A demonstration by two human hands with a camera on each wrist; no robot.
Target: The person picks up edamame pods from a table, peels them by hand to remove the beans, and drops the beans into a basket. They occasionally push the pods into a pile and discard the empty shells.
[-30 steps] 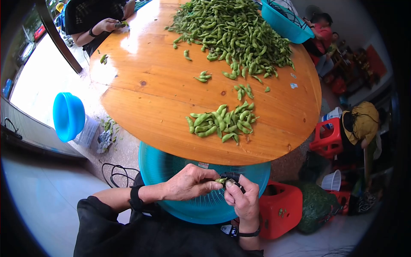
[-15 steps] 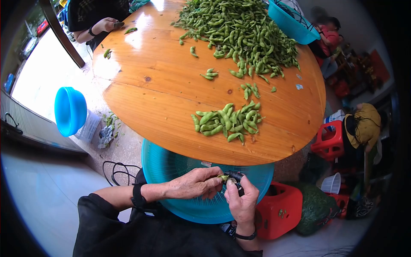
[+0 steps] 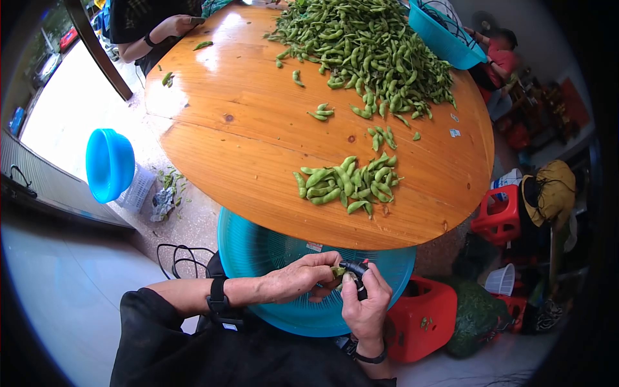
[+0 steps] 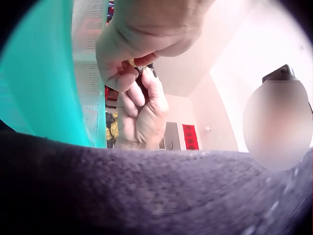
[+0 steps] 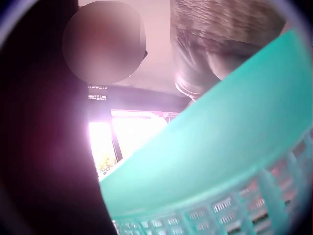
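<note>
Above a teal plastic basket [image 3: 303,327], my left hand [image 3: 293,281] pinches a green soybean pod [image 3: 338,271] between thumb and fingers. Close against it, my right hand [image 3: 366,308] grips a small black tool [image 3: 354,266] with its end at the pod; fingers cover much of it, so I cannot tell its kind. In the left wrist view, the left hand [image 4: 151,29] reaches down from the top and meets the fingertips of the right hand [image 4: 144,122]. The right wrist view shows mostly the basket's wall [image 5: 210,142].
A small group of pods [image 3: 348,184] lies on the wooden table [image 3: 258,161] near its front edge, with a large heap [image 3: 367,51] behind. Another person's hand [image 3: 177,26] is at the far left. A red stool [image 3: 422,322] stands at right, blue basins [image 3: 109,164] at left.
Both my hands stay together at the pod, with the black tool turned slightly. The other person's hand has released a pod onto the table and drawn back. The head view has shifted slightly.
</note>
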